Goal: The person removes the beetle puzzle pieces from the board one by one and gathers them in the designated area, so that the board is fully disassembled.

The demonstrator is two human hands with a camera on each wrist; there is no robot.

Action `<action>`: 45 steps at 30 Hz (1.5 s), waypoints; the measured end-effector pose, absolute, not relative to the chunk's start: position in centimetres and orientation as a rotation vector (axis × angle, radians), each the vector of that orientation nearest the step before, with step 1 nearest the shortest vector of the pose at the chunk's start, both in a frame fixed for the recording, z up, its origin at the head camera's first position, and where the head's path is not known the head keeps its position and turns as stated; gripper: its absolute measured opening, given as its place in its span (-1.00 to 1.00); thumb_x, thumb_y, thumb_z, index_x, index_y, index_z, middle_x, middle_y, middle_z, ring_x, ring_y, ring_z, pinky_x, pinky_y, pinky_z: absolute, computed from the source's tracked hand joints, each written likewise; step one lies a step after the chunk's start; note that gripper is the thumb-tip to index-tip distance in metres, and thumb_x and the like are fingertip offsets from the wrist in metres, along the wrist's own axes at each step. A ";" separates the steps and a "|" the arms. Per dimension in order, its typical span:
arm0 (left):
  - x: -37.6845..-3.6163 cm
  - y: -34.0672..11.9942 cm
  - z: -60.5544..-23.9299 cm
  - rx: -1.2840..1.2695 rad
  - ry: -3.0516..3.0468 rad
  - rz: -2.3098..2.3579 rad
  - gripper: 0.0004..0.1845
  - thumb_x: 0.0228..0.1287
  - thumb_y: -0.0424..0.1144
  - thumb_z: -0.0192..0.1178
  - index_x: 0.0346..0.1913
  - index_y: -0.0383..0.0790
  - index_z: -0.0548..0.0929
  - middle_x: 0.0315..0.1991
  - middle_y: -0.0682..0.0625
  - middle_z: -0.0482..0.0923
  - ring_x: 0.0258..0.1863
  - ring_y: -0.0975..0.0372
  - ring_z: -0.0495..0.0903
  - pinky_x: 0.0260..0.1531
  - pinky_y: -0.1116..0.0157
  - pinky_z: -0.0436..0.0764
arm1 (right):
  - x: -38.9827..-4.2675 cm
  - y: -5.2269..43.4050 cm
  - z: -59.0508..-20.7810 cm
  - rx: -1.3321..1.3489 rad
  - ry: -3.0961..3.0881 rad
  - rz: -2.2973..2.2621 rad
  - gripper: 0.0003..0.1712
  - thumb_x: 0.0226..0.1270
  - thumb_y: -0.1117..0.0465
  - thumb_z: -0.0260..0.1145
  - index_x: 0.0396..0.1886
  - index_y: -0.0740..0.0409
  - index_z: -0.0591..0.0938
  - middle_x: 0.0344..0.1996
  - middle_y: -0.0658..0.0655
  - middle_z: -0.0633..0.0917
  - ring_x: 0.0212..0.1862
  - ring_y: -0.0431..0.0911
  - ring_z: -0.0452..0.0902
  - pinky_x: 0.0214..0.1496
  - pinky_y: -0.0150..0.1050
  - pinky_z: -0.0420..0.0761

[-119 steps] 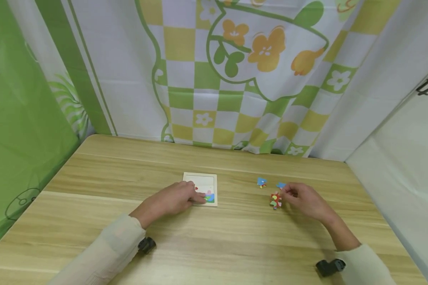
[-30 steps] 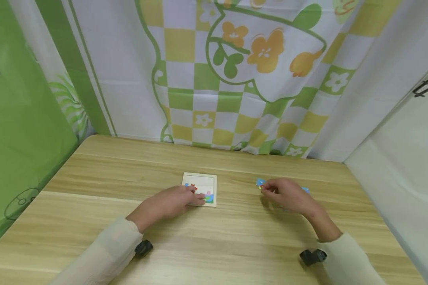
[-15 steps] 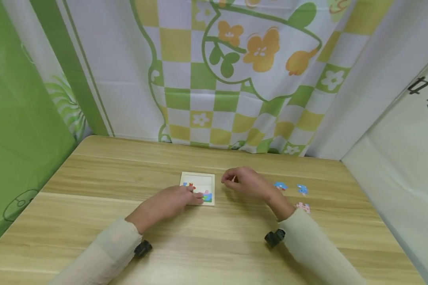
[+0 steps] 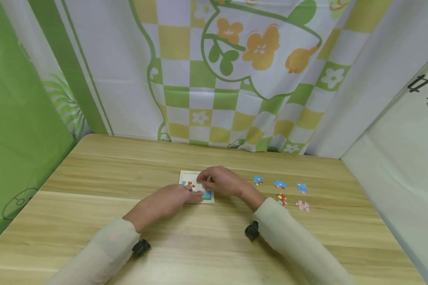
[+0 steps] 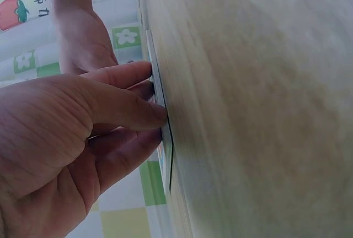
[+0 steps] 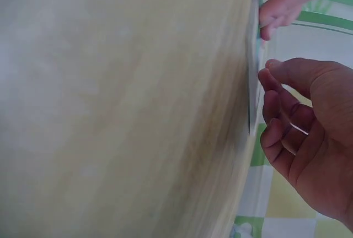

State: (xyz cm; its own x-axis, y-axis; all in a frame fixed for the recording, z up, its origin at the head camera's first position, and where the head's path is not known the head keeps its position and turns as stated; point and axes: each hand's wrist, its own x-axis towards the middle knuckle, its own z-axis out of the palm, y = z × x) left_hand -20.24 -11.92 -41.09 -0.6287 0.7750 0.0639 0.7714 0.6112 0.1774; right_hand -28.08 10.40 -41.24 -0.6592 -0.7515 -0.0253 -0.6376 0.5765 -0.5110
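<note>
A small white-framed puzzle board (image 4: 185, 174) lies on the wooden table (image 4: 92, 178), with a few coloured pieces set in it. My left hand (image 4: 196, 196) rests on the board's near left part, its fingers laid flat on it; in the left wrist view the left hand (image 5: 157, 122) presses thumb and fingers onto the board's edge (image 5: 165, 161). My right hand (image 4: 202, 179) hovers over the board's far right part with curled fingers. In the right wrist view the right hand (image 6: 270, 100) pinches a thin puzzle piece (image 6: 299, 129), seen edge-on, just off the board (image 6: 252, 106).
Several loose pieces lie right of the board: blue ones (image 4: 258, 180) (image 4: 280, 184) (image 4: 301, 187), a red one (image 4: 281, 198) and a pink one (image 4: 302, 206). A patterned curtain (image 4: 235, 79) hangs behind the table, green cloth (image 4: 18, 138) on the left, a white wall (image 4: 396, 158) on the right.
My right hand left the loose pieces at the right and travelled left to the board, now hovering over it. The left hand stayed on the board.
</note>
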 end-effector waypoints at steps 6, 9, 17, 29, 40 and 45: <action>-20.3 -12.0 -41.3 1.336 2.802 0.292 -0.58 0.40 -0.50 0.24 0.20 -0.05 0.76 0.23 0.01 0.67 0.04 0.04 0.73 -0.01 0.13 0.69 | -28.8 9.1 -41.4 -1.168 2.555 -0.637 -0.71 0.57 0.25 0.23 0.16 0.09 0.73 -0.06 -0.01 0.74 -0.23 -0.20 0.54 -0.08 -0.26 0.56; -20.4 -11.9 -41.3 1.330 2.794 0.303 -0.58 0.38 -0.51 0.25 0.20 -0.05 0.77 0.22 0.02 0.68 0.06 0.06 0.73 -0.01 0.14 0.69 | -28.9 8.9 -41.4 -1.188 2.558 -0.591 -0.72 0.57 0.25 0.22 0.13 0.08 0.74 -0.02 0.01 0.73 -0.14 -0.19 0.55 0.00 -0.22 0.57; -20.5 -11.8 -41.2 1.322 2.792 0.312 -0.61 0.42 -0.48 0.24 0.15 -0.01 0.79 0.13 0.06 0.73 -0.12 0.10 0.75 -0.17 0.20 0.70 | -28.8 8.7 -41.2 -1.259 2.558 -0.535 -0.71 0.57 0.24 0.22 0.14 0.10 0.74 -0.02 0.04 0.72 -0.15 -0.17 0.57 -0.01 -0.21 0.60; -20.7 -11.8 -41.0 1.274 2.745 0.399 -0.59 0.40 -0.50 0.27 0.18 -0.04 0.78 0.19 0.01 0.70 -0.02 0.07 0.74 -0.10 0.26 0.68 | -28.6 8.4 -41.1 -1.250 2.555 -0.582 -0.76 0.55 0.26 0.23 0.03 0.09 0.78 -0.03 0.01 0.75 -0.13 -0.20 0.59 -0.02 -0.24 0.60; -20.9 -11.9 -41.1 1.321 2.741 0.447 -0.61 0.39 -0.52 0.26 0.11 -0.02 0.81 0.10 0.00 0.73 -0.43 0.29 0.45 -0.33 0.40 0.53 | -28.5 8.1 -41.3 -1.200 2.576 -0.638 -0.79 0.57 0.21 0.25 -0.02 0.08 0.80 -0.11 -0.04 0.79 -0.24 -0.26 0.61 -0.12 -0.27 0.62; -21.0 -11.8 -41.1 1.353 2.758 0.444 -0.63 0.38 -0.52 0.28 0.05 0.00 0.82 0.02 0.02 0.74 -0.35 0.27 0.54 -0.28 0.38 0.56 | -28.5 8.0 -41.4 -1.183 2.601 -0.682 -0.80 0.57 0.18 0.28 -0.07 0.05 0.81 -0.18 -0.08 0.80 -0.28 -0.28 0.61 -0.16 -0.29 0.61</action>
